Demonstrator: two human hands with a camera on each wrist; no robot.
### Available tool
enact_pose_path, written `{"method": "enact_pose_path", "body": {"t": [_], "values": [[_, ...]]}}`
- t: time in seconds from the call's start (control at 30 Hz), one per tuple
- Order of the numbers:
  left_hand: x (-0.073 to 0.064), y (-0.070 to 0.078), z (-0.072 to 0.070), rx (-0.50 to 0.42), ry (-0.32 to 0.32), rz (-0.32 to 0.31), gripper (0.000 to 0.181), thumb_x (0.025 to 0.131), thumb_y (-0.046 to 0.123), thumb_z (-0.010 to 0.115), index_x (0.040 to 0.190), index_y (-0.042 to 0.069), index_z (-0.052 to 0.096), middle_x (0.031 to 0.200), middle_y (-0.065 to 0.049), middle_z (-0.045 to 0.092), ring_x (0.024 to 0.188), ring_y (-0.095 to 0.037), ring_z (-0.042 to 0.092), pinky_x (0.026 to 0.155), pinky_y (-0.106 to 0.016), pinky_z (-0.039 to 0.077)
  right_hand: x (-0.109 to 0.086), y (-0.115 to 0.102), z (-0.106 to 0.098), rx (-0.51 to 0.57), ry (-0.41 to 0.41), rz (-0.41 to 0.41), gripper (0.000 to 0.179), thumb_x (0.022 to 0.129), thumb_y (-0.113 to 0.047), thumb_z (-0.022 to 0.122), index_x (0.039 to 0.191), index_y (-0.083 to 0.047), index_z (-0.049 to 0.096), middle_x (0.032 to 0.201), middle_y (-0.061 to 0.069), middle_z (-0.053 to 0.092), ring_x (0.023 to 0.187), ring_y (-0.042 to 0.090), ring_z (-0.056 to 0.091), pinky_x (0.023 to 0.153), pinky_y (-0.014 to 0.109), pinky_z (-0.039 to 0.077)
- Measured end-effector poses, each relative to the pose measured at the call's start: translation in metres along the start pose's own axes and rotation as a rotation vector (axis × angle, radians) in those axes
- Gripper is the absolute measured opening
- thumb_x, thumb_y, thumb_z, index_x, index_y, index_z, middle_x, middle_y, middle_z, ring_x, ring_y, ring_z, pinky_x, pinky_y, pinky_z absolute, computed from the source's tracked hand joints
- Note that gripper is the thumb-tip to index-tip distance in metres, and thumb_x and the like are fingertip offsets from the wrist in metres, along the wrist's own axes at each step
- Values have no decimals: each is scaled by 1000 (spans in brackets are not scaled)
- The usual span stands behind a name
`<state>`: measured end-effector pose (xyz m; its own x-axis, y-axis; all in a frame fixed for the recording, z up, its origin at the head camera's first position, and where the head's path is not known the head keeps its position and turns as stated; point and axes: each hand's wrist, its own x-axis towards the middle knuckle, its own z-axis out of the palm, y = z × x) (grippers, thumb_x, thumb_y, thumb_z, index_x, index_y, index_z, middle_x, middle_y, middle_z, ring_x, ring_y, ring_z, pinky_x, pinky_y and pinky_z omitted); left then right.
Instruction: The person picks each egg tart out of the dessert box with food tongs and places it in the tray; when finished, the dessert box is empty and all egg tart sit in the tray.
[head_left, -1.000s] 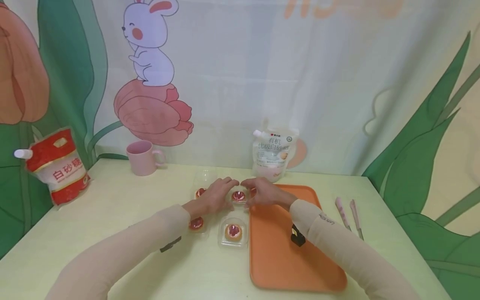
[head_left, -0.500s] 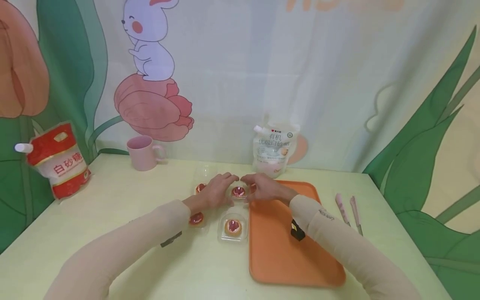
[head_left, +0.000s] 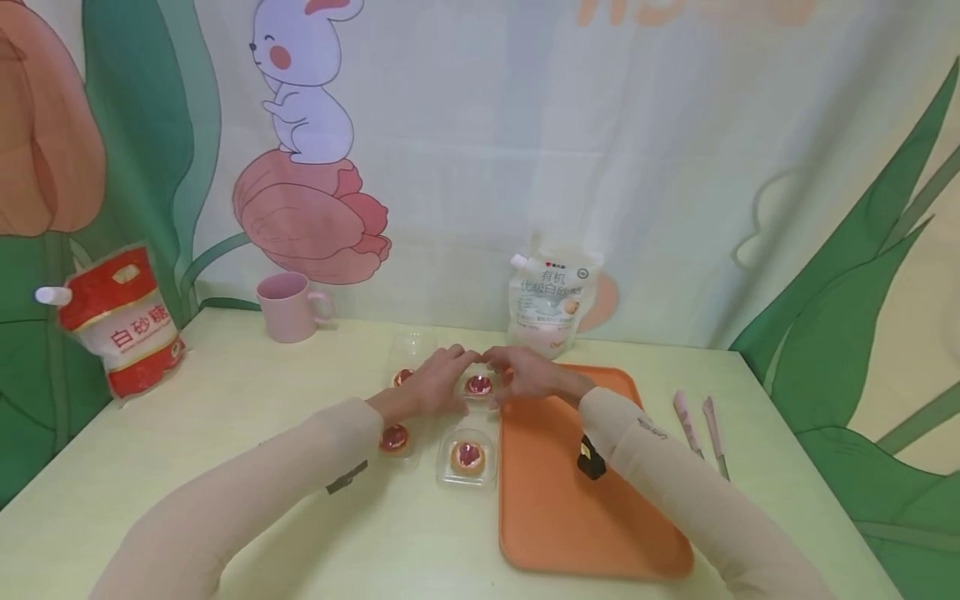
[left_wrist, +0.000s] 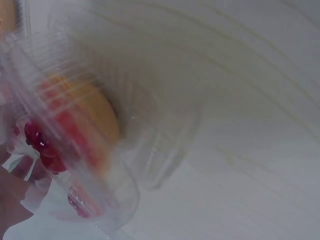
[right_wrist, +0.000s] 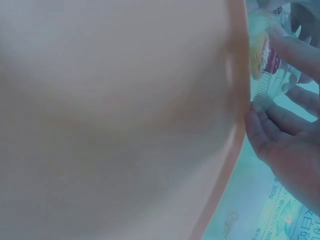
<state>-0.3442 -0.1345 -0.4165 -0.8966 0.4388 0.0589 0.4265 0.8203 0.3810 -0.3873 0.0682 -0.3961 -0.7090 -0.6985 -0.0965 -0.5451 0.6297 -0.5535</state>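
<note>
Between both hands is a clear plastic clamshell box with a red-topped tart (head_left: 479, 385). My left hand (head_left: 435, 382) curls around its left side, fingertips at the box's far edge. From the right, my right hand (head_left: 528, 372) grips the same box; in the right wrist view, fingers and thumb (right_wrist: 287, 45) sit on its clear ribbed wall (right_wrist: 265, 92). Another boxed tart (head_left: 468, 457) sits just in front. Two more tarts, a front one (head_left: 393, 438) and a back one (head_left: 403, 377), are partly hidden by my left hand and wrist. A tart in clear plastic (left_wrist: 90, 120) fills the left wrist view.
An orange tray (head_left: 570, 533) lies beside the boxes, under my right forearm. Behind it stands a white sugar pouch (head_left: 551, 304). Two pink-handled utensils (head_left: 686, 423) lie at the right. A pink mug (head_left: 287, 310) and a red sugar bag (head_left: 123, 325) stand at the left.
Both hands keep about the same place around the box, with only slight finger movement. The head view has shifted a little.
</note>
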Motion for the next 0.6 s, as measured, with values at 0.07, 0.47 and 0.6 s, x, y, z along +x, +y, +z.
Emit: {"method": "enact_pose_path", "body": {"t": [0.07, 0.47, 0.6], "values": [[0, 1, -1, 2, -4, 10, 77, 79, 18, 85, 145, 13, 46, 127, -11, 52, 115, -26, 49, 103, -40, 48, -1, 2, 0, 8, 2, 1, 69, 81, -20, 83, 141, -8, 52, 140, 16, 58, 126, 33, 57, 104, 46, 49], [0, 5, -5, 25, 11, 29, 87, 76, 22, 88, 149, 14, 41, 125, -15, 49, 115, -29, 45, 99, -42, 47, -5, 7, -10, 11, 27, -5, 68, 83, -21, 81, 142, -4, 50, 143, 16, 55, 131, 35, 51, 109, 49, 44], [-1, 4, -4, 12, 6, 27, 96, 75, 23, 89, 154, 14, 35, 130, -16, 49, 120, -31, 45, 103, -43, 46, -8, 12, -15, 4, 39, -2, 70, 84, -20, 80, 142, 0, 48, 144, 20, 54, 132, 39, 50, 110, 52, 42]]}}
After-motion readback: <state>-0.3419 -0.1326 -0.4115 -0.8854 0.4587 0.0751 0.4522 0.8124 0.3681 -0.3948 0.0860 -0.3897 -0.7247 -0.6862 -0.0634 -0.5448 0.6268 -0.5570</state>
